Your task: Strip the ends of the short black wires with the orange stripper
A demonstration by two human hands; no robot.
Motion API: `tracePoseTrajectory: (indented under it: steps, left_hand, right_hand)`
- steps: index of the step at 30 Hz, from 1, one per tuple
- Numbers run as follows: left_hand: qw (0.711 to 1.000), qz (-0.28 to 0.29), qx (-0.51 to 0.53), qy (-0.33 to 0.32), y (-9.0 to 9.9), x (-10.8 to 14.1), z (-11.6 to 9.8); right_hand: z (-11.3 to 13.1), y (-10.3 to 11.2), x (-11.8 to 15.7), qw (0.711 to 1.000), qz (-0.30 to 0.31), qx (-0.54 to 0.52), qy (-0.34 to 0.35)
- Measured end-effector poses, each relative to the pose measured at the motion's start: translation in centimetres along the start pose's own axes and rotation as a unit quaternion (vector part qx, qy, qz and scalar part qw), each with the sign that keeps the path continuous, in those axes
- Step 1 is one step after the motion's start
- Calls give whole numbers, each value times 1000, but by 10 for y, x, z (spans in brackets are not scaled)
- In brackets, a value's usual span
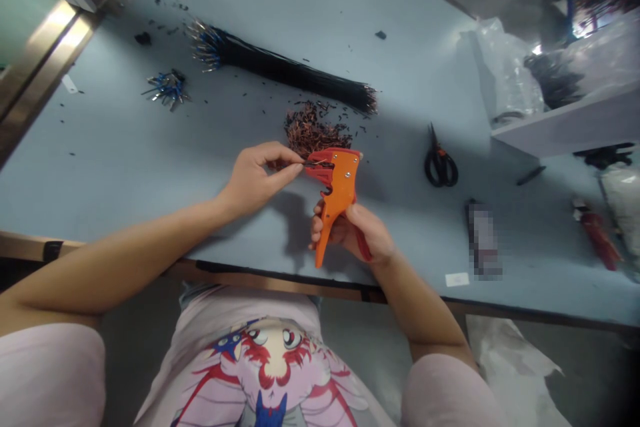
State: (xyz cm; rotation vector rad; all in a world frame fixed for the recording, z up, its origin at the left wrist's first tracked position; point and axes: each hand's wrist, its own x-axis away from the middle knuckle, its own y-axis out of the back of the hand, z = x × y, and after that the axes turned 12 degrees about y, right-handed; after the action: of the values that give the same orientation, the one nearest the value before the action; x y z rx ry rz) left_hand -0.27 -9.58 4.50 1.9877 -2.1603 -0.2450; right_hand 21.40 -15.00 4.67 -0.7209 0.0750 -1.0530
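Observation:
My right hand (357, 230) is wrapped round the handles of an orange and red wire stripper (344, 177), held upright with its jaws pointing left. My left hand (260, 177) pinches a thin dark wire (311, 163) between thumb and fingertips, its end between the red jaws. Just behind the tool lies a pile of small copper and black scraps (315, 128). Farther back a long bundle of black wires (295, 73) stretches across the blue table (200, 140), with metal and blue ends at its left.
A small heap of blue-ended pieces (170, 88) lies at the left. On the right are black scissors (441, 163), a blurred-out object (484, 240), a white label (457, 279) and red-handled pliers (597, 233). Plastic bags (515, 73) stand by a shelf (565, 123).

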Motion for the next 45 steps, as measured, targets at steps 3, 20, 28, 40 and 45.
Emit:
tracePoseTrajectory:
  steps: [3, 20, 28, 40, 45]
  left_hand:
    - [998, -12, -16, -54, -1, 1, 0]
    - [990, 111, 49, 66, -11, 11, 2]
    - [969, 153, 168, 100, -25, 21, 7]
    - [976, 147, 150, 52, -28, 22, 10]
    - [976, 155, 149, 36, -28, 22, 10]
  right_hand:
    - [0, 0, 0, 1000, 1, -4, 0]
    - [2, 1, -3, 997, -9, -72, 13]
    - [-3, 0, 0, 993, 54, -107, -4]
    - [-8, 4, -1, 990, 78, -119, -10]
    - [-9, 4, 0, 992, 73, -99, -29]
